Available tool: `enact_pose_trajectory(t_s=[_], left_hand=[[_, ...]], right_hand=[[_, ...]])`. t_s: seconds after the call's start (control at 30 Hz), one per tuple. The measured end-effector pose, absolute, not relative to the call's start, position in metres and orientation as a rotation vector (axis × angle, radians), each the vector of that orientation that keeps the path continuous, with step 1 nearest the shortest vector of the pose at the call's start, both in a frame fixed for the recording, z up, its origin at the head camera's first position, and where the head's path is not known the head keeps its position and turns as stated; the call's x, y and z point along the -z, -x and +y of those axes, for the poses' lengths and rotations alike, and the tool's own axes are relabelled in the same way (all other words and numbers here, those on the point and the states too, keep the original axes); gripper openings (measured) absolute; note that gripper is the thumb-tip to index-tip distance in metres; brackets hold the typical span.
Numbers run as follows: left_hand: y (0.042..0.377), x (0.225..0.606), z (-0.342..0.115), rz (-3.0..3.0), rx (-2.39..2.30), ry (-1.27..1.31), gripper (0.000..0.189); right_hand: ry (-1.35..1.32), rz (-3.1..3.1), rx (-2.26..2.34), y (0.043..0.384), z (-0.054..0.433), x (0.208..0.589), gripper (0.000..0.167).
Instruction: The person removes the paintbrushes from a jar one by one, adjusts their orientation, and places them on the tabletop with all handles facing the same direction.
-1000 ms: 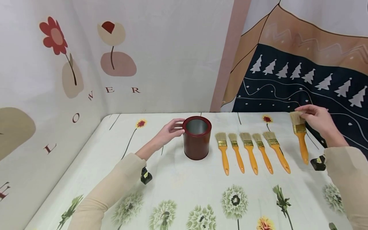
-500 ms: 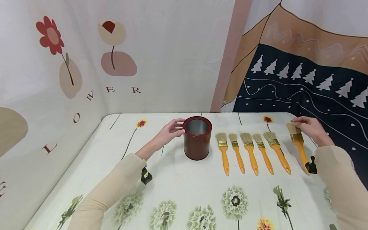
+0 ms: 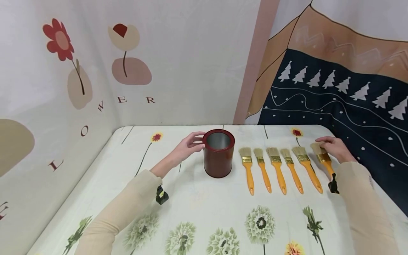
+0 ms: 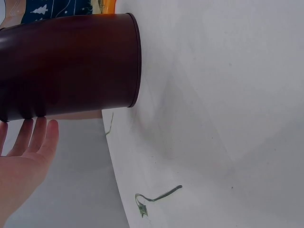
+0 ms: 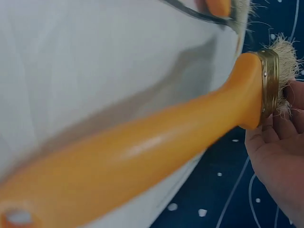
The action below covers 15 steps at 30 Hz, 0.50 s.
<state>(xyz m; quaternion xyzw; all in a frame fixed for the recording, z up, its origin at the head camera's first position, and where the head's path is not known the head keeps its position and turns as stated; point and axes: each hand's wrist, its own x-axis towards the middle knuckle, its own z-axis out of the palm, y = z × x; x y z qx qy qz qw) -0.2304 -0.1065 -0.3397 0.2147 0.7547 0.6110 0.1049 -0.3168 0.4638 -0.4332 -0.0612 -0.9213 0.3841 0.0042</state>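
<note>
A dark red, open-topped metal can (image 3: 217,163) stands upright on the table. My left hand (image 3: 188,145) touches its left side near the rim, and in the left wrist view the extended fingers (image 4: 38,137) meet the can's wall. On the right, my right hand (image 3: 336,148) pinches a paintbrush (image 3: 324,158) by its pale bristles, the orange handle (image 5: 142,147) slanting down toward me. In the right wrist view the brush casts a shadow on the cloth beside it. Several similar paintbrushes (image 3: 275,164) lie side by side between the can and the held brush, bristles away from me.
A white flower-printed cloth (image 3: 197,212) covers the table. A pale printed curtain (image 3: 191,71) hangs behind and to the left; a dark tree-patterned one (image 3: 318,99) hangs at the back right, close to the table's right edge.
My right hand has moved left and lower with the paintbrush, bringing it beside the end of the row. My left hand and the can have not moved.
</note>
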Motion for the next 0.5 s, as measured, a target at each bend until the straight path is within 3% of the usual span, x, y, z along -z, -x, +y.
enact_pose_trajectory(t_s=[0.27, 0.5], left_hand=[[0.229, 0.339, -0.106, 2.217, -1.804, -0.625, 0.049], [0.23, 0.34, -0.106, 2.228, -1.8, -0.635, 0.049]], right_hand=[[0.316, -2.855, -1.299, 0.276, 0.414, 0.396, 0.039], [0.43, -2.792, -1.211, 0.274, 0.409, 0.398, 0.037]])
